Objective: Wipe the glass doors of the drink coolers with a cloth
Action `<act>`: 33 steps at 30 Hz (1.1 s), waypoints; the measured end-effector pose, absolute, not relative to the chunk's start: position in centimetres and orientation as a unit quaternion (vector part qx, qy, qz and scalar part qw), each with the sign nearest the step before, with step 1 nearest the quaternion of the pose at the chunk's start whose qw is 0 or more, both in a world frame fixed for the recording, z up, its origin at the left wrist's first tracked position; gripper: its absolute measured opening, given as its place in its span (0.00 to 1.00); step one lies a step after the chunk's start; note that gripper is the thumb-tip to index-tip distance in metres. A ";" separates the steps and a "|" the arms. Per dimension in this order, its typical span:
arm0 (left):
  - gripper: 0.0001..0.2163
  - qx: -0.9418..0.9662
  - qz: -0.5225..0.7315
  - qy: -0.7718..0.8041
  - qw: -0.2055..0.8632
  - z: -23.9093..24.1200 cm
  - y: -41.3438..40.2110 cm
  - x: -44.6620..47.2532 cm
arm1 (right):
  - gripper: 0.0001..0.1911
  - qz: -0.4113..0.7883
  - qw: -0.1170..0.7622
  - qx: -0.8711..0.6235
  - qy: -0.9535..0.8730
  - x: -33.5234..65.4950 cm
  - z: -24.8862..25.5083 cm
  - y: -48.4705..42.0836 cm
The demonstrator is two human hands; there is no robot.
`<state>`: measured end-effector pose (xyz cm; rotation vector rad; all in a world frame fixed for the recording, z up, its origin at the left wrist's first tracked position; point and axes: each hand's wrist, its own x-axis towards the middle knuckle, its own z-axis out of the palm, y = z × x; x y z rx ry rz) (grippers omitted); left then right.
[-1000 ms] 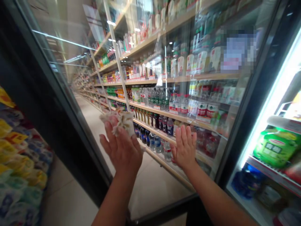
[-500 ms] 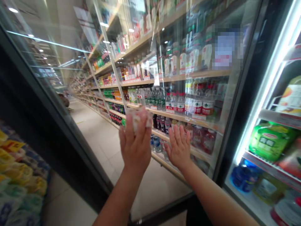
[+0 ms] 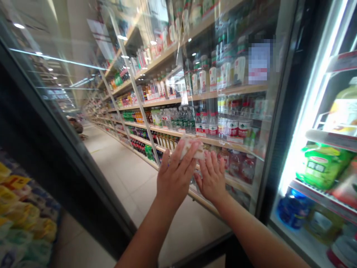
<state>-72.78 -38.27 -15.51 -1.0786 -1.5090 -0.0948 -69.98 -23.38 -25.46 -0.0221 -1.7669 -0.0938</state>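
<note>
Holding a pale cloth (image 3: 199, 152) beneath extended fingers, the left grip (image 3: 174, 176) presses toward the black-framed glass door (image 3: 55, 156). Just beside it, the right grip (image 3: 213, 176) is flat, palm forward, fingers slightly parted and pointing up. Both forearms (image 3: 152, 234) slant upward, converging at the grips. Above the right grip, the glass shows red-labelled bottles (image 3: 213, 124); to its right, bottles of reddish drink (image 3: 235, 162). Farther right, a lit fridge (image 3: 299, 123) holds a green container (image 3: 320, 167) above a blue jug (image 3: 292, 209).
</note>
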 end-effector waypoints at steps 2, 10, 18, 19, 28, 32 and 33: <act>0.18 -0.419 -0.055 -0.657 0.624 -14.7 -39.2 -73.1 | 0.34 -0.044 0.628 -0.017 -0.776 -69.9 -25.4 -23.4; 0.21 -0.379 -0.078 -0.685 0.617 -19.1 -41.8 -73.2 | 0.36 -0.043 0.630 -0.023 -0.775 -69.9 -25.4 -23.6; 0.32 -0.282 -0.088 -0.700 0.650 -18.0 -45.3 -74.2 | 0.37 -0.044 0.639 -0.023 -0.768 -69.7 -25.2 -23.6; 0.32 -0.293 -0.089 -0.700 0.645 -18.7 -45.2 -74.1 | 0.37 -0.044 0.639 -0.023 -0.768 -69.7 -25.2 -23.6; 0.26 -0.358 -0.072 -0.704 0.609 -23.6 -46.6 -73.9 | 0.39 -0.038 0.629 -0.026 -0.776 -69.6 -25.5 -23.6; 0.30 -0.323 -0.083 -0.696 0.636 -24.9 -48.1 -74.4 | 0.38 -0.036 0.632 -0.030 -0.773 -69.7 -25.6 -23.7; 0.29 -0.338 -0.090 -0.698 0.625 -26.0 -48.2 -74.3 | 0.38 -0.037 0.633 -0.031 -0.773 -69.7 -25.6 -23.7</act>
